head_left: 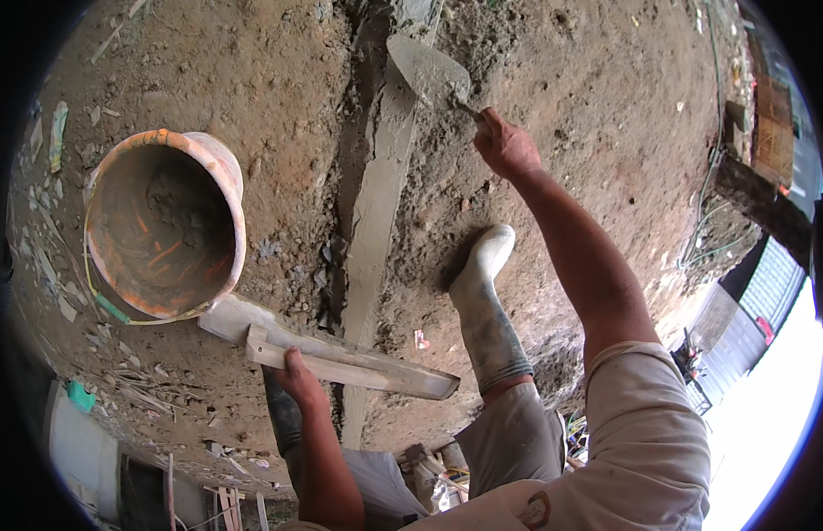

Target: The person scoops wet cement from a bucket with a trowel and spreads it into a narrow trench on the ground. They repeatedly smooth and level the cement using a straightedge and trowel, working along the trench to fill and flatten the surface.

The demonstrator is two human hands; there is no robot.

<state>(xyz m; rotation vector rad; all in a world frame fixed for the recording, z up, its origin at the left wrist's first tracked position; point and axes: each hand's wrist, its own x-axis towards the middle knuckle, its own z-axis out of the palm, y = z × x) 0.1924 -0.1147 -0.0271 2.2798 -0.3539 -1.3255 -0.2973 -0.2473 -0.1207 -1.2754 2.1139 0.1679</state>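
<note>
My right hand (509, 149) is closed around the handle of a trowel (429, 74), arm stretched far forward. The trowel's leaf-shaped blade, smeared with grey mortar, is at the far end of a narrow mortar strip (382, 186); whether it touches the surface I cannot tell. Lower down, my left hand (301, 386) grips the wooden handle of a long plastering float (367, 365), which spans across the near part of the strip. Left of the strip stands a bucket (238, 234) with orange streaks and grey mortar at its bottom. The float's left end is close to its rim.
A pale rubber boot (479, 296) is planted right of the strip, and a darker boot (285, 416) is partly hidden behind my left arm. Rubble and wood scraps litter the earth at left. A thin green hose (714, 159) runs along the right, near stacked boards (772, 128).
</note>
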